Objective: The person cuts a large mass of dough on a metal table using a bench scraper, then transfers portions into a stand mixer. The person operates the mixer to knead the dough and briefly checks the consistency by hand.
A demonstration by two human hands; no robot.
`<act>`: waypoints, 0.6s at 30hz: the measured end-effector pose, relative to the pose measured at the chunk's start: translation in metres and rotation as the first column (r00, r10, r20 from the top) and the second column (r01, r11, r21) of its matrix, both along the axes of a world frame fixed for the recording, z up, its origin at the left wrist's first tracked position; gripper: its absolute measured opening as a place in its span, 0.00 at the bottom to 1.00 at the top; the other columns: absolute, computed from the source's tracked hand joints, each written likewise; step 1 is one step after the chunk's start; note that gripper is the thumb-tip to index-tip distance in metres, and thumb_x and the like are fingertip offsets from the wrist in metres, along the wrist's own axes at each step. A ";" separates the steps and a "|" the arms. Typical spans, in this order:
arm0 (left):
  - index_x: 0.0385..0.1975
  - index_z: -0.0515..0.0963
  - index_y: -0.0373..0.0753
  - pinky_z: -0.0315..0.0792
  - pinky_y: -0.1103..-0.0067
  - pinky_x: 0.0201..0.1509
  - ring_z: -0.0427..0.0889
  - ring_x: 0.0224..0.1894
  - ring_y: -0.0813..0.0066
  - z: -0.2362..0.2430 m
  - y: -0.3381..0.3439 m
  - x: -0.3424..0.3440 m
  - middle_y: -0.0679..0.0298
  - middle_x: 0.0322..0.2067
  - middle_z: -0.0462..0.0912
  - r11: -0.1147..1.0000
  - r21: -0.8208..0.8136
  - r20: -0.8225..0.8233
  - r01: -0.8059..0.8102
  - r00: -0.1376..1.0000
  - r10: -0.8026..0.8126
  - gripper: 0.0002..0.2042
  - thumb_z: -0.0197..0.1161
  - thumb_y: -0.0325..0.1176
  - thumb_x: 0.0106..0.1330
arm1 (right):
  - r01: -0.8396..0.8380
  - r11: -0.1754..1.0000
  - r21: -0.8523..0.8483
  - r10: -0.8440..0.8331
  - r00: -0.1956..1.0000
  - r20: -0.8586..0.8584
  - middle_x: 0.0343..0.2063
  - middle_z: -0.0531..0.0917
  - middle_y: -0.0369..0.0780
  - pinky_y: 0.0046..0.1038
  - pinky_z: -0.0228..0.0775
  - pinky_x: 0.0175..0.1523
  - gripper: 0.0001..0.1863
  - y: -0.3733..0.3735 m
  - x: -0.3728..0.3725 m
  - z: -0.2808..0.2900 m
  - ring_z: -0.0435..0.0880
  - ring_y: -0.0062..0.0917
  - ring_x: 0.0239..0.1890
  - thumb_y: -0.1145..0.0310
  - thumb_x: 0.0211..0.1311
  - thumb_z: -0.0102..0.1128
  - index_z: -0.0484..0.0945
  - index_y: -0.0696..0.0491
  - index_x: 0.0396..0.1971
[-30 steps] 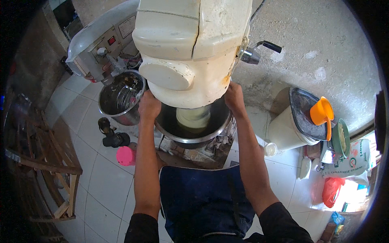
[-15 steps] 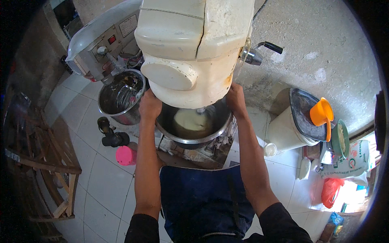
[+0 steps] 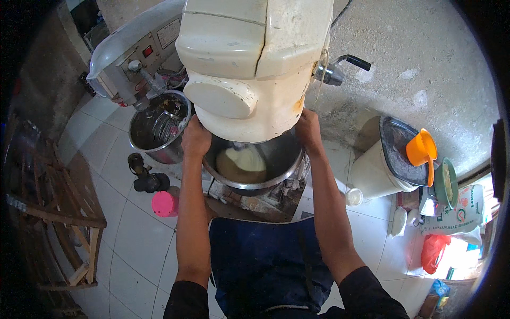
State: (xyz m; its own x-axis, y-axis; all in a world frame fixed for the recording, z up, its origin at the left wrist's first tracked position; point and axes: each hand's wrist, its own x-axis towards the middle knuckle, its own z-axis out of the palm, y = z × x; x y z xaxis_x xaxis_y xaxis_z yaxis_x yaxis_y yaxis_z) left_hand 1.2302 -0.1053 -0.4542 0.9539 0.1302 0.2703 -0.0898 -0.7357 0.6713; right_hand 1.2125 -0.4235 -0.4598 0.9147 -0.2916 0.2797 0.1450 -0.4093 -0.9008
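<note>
- Work item: pale, smooth dough-like mass (image 3: 243,166) lies inside a large round stainless-steel bowl (image 3: 256,186), toward the bowl's left wall; part of it is hidden by the cream-coloured, worn mixer head (image 3: 234,58) above.
- Left hand (image 3: 196,139): at the bowl's left rim, fingers bent inward; fingertips hidden, so whether they grasp the rim cannot be told.
- Right hand (image 3: 308,130): at the bowl's right rim, partly behind the mixer head; fingers mostly hidden, grasp or release cannot be told.
- Second steel bowl (image 3: 169,155): left of the left hand, soiled inside, containing a wire whisk (image 3: 166,126).
- White tiled floor (image 3: 139,223): bright pink plastic container (image 3: 165,204) stands beside the left forearm; slatted wooden rack (image 3: 85,220) occupies the floor's left edge.
- White plastic bucket (image 3: 372,169): stands near the wall, right of the right forearm, topped by a dark grey, dusty lid (image 3: 393,139).
- Orange plastic scoop (image 3: 421,146): rests at the lid's right edge.
</note>
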 end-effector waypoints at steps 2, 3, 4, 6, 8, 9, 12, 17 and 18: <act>0.52 0.73 0.41 0.69 0.53 0.56 0.76 0.54 0.41 0.000 0.000 0.001 0.44 0.49 0.80 0.999 0.047 -0.063 -0.027 0.998 0.030 0.20 0.57 0.45 0.65 | 0.010 1.000 0.004 -0.010 1.000 -0.016 0.26 0.82 0.52 0.36 0.72 0.41 0.18 0.000 0.001 -0.001 0.83 0.38 0.30 0.60 0.66 0.52 0.81 0.61 0.38; 0.52 0.73 0.41 0.69 0.52 0.56 0.76 0.54 0.41 0.000 0.000 0.002 0.44 0.49 0.80 0.997 0.070 -0.087 -0.035 0.995 0.041 0.20 0.57 0.45 0.64 | 0.025 1.000 -0.009 -0.025 0.999 -0.021 0.26 0.82 0.52 0.36 0.72 0.41 0.18 -0.001 0.002 -0.002 0.83 0.38 0.30 0.60 0.66 0.52 0.81 0.61 0.38; 0.52 0.73 0.41 0.69 0.53 0.57 0.76 0.55 0.41 -0.001 0.000 0.002 0.44 0.50 0.80 0.998 0.053 -0.088 -0.033 0.995 0.038 0.21 0.57 0.45 0.64 | 0.029 0.999 -0.021 -0.029 0.999 -0.041 0.25 0.82 0.52 0.36 0.72 0.41 0.18 -0.002 0.003 -0.002 0.83 0.38 0.29 0.60 0.66 0.52 0.81 0.61 0.38; 0.52 0.73 0.40 0.69 0.53 0.57 0.76 0.55 0.42 -0.003 0.001 0.001 0.45 0.51 0.79 0.999 0.028 -0.071 -0.028 0.997 0.030 0.21 0.57 0.46 0.64 | 0.014 1.000 -0.018 -0.015 0.999 -0.047 0.26 0.82 0.52 0.36 0.72 0.40 0.18 -0.003 0.003 -0.003 0.83 0.38 0.29 0.60 0.66 0.52 0.81 0.61 0.37; 0.52 0.73 0.40 0.69 0.53 0.57 0.76 0.56 0.42 -0.005 0.002 0.003 0.44 0.51 0.79 0.999 0.039 -0.090 -0.018 0.996 0.022 0.21 0.56 0.46 0.65 | -0.006 1.000 0.005 0.006 0.999 -0.031 0.26 0.82 0.52 0.36 0.72 0.40 0.18 -0.004 0.004 -0.004 0.83 0.38 0.29 0.60 0.66 0.52 0.81 0.62 0.37; 0.52 0.73 0.40 0.69 0.53 0.58 0.76 0.56 0.42 -0.006 0.003 0.004 0.44 0.51 0.79 0.998 0.059 -0.081 -0.005 0.997 0.010 0.21 0.56 0.46 0.65 | -0.008 1.000 -0.007 0.008 1.000 -0.020 0.26 0.82 0.53 0.36 0.72 0.40 0.18 -0.004 0.004 -0.004 0.82 0.38 0.28 0.60 0.66 0.52 0.81 0.62 0.37; 0.54 0.73 0.40 0.69 0.54 0.58 0.76 0.56 0.42 -0.007 0.005 0.006 0.44 0.51 0.79 0.999 0.043 -0.060 0.023 0.998 -0.020 0.22 0.56 0.46 0.65 | -0.004 1.000 -0.031 0.003 1.000 -0.017 0.25 0.81 0.54 0.37 0.72 0.39 0.18 -0.003 0.003 -0.004 0.82 0.40 0.28 0.60 0.66 0.52 0.80 0.62 0.36; 0.56 0.72 0.40 0.69 0.54 0.59 0.76 0.56 0.43 -0.005 0.002 0.001 0.44 0.52 0.79 1.000 0.016 -0.067 -0.017 0.998 0.018 0.23 0.55 0.46 0.65 | 0.027 0.999 -0.043 -0.026 1.000 0.011 0.26 0.79 0.54 0.38 0.71 0.39 0.18 -0.002 0.001 -0.001 0.80 0.40 0.28 0.59 0.66 0.52 0.79 0.61 0.36; 0.57 0.72 0.40 0.69 0.54 0.59 0.76 0.57 0.43 -0.004 0.001 0.000 0.44 0.52 0.79 1.000 0.004 -0.036 0.008 0.999 -0.007 0.23 0.55 0.46 0.65 | 0.033 0.998 -0.046 -0.033 0.999 -0.009 0.26 0.80 0.54 0.37 0.71 0.39 0.18 -0.002 0.001 -0.001 0.81 0.40 0.28 0.59 0.66 0.52 0.80 0.61 0.36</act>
